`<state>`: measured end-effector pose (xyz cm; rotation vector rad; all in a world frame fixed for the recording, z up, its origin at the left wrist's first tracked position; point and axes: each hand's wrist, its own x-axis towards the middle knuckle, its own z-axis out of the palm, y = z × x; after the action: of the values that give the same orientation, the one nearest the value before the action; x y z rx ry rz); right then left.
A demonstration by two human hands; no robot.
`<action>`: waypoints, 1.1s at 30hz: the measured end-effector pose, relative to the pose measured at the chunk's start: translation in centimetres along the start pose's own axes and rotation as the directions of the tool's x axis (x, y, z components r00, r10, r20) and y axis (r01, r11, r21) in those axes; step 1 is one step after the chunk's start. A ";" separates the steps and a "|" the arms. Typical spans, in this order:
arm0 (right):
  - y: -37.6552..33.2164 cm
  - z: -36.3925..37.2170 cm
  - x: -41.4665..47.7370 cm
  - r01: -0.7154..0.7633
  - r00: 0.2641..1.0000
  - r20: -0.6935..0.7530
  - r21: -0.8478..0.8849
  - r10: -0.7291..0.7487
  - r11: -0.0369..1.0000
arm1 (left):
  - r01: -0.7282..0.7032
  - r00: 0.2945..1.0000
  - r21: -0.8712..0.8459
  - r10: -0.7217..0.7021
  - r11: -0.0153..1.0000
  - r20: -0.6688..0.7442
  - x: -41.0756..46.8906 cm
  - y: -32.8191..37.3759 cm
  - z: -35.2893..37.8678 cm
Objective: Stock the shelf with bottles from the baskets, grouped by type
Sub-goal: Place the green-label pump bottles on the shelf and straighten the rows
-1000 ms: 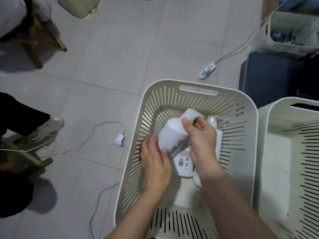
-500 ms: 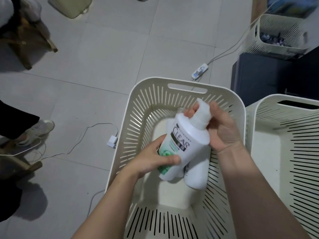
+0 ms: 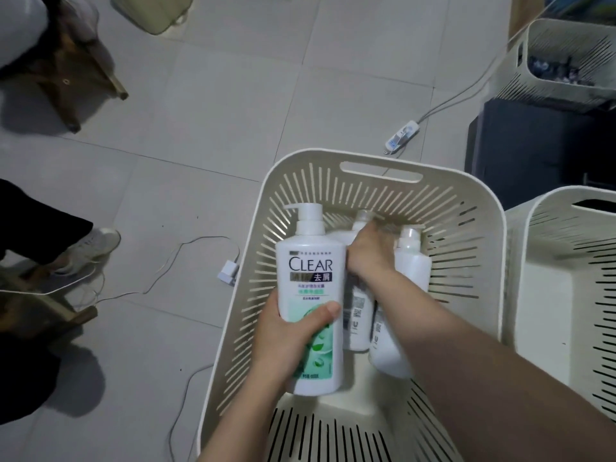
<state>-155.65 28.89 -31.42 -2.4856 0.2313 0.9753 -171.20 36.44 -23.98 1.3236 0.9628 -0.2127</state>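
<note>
Head cam, looking straight down: the left hand [image 3: 286,335] is wrapped around the lower half of a white CLEAR pump bottle [image 3: 311,295], holding it upright with the label facing up at us, over the 9 o'clock side of the slotted cream basket [image 3: 380,168]. The right hand [image 3: 370,251] is down inside the basket, closed around the top of a second white bottle [image 3: 358,315] lying on the bottom; the fingers are a bit blurry so can't say how tight. A third white bottle [image 3: 405,295] lies just beside it at 3 o'clock. Another cream basket [image 3: 546,261] sits touching the first on that side. On the tiled floor [image 3: 206,128] there's a power strip [image 3: 402,136] at 12 o'clock and a small white adapter [image 3: 228,272] at 9.
</note>
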 end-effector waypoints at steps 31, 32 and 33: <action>3.0 4.9 -11.2 0.303 0.947 -0.129 0.057 -0.294 0.951 | -0.079 0.991 -0.123 0.092 0.989 0.098 -4.6 2.5 -2.6; 3.0 4.3 -11.5 0.251 0.967 -0.051 0.053 -0.248 0.967 | -0.084 0.990 -0.120 0.096 0.989 0.103 -4.5 2.6 -2.7; 3.5 4.4 -11.3 0.203 0.979 -0.040 0.027 -0.202 0.979 | -0.088 0.989 -0.118 0.101 0.989 0.110 -4.5 2.8 -2.6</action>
<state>-167.67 27.78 -27.78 -2.4434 0.0040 0.8355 -173.49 37.85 -18.69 1.2363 0.8005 -0.1582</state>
